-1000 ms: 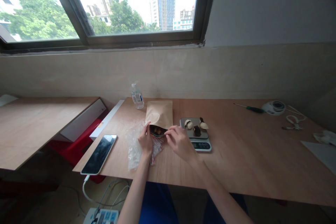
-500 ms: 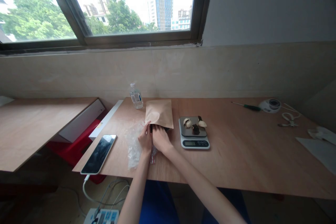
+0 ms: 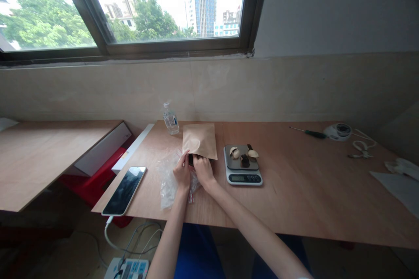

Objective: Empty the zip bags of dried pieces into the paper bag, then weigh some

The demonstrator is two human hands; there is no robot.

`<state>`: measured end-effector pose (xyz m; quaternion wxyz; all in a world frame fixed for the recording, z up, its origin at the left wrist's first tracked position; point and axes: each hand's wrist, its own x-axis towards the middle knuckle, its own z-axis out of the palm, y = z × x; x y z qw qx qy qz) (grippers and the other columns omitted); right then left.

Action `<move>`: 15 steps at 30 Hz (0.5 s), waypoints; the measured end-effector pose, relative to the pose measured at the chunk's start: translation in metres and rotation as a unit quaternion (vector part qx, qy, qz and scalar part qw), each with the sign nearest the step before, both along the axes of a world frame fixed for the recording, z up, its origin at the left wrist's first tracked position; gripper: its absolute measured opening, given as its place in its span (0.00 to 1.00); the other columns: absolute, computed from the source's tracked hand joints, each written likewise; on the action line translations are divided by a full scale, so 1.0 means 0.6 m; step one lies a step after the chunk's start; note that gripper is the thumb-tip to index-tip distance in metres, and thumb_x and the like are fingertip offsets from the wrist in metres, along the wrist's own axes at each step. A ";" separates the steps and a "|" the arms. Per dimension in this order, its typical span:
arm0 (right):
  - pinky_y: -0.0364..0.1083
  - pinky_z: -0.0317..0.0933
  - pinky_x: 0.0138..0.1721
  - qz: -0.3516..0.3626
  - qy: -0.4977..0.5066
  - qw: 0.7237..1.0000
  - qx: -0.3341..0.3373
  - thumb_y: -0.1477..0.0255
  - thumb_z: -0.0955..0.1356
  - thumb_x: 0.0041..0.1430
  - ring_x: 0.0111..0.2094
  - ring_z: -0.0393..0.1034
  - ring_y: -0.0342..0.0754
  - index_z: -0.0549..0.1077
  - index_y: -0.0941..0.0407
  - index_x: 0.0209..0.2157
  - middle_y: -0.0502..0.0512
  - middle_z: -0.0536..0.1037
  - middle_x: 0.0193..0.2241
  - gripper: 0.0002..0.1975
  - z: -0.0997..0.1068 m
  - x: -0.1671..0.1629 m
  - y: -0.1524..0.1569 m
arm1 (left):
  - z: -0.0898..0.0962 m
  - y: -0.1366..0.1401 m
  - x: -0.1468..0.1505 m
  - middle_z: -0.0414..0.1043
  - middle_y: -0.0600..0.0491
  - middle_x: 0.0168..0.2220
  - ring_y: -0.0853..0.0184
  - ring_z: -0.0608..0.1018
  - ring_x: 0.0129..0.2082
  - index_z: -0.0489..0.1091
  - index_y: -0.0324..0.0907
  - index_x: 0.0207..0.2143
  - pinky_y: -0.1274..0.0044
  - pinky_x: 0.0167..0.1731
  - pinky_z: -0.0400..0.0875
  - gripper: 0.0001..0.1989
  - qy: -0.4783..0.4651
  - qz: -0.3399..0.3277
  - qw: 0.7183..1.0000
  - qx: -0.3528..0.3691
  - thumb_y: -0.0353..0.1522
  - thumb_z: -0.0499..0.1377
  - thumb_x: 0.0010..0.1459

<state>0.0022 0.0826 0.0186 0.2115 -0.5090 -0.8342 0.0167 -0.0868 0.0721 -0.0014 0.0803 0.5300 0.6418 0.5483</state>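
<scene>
A flat brown kraft paper bag [image 3: 199,138] lies on the table with its mouth toward me. My left hand [image 3: 182,172] pinches the bag's near edge at its left corner. At the mouth my right hand [image 3: 203,169] has curled fingers, their tips tucked under the top layer and hidden. Between the hands a dark patch shows in the opening; I cannot make out what it is. Beneath my hands lies a crumpled clear plastic bag [image 3: 167,183]. To the right, a kitchen scale [image 3: 242,178] carries several pale and dark brown pieces [image 3: 245,161].
A water bottle [image 3: 171,121] stands behind the paper bag. On the left lies a phone [image 3: 124,192] with a charging cable, above a power strip [image 3: 127,268]. A screwdriver [image 3: 314,134], a white round device [image 3: 338,131] and a coiled cable [image 3: 362,148] are at the far right.
My right hand has drawn back slightly and right at the bag's mouth, its fingers more bent. A dark patch between the hands shows more. My left hand keeps its hold.
</scene>
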 end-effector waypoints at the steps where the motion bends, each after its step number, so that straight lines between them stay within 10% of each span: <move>1: 0.55 0.66 0.39 -0.003 -0.004 1.000 0.002 0.83 0.56 0.60 0.38 0.73 0.57 0.65 0.67 0.49 0.73 0.75 0.37 0.17 0.000 0.002 -0.002 | 0.000 0.000 0.000 0.74 0.51 0.47 0.63 0.76 0.45 0.71 0.45 0.47 0.77 0.38 0.71 0.16 -0.001 -0.001 1.000 0.003 0.37 0.49 0.62; 15: 0.52 0.67 0.41 -0.022 -0.013 1.000 0.015 0.85 0.58 0.59 0.39 0.71 0.55 0.69 0.63 0.44 0.66 0.76 0.36 0.14 0.008 0.021 -0.019 | 0.006 -0.003 0.002 0.74 0.51 0.47 0.63 0.76 0.46 0.71 0.45 0.47 0.76 0.39 0.71 0.16 0.008 0.004 1.000 0.009 0.37 0.49 0.62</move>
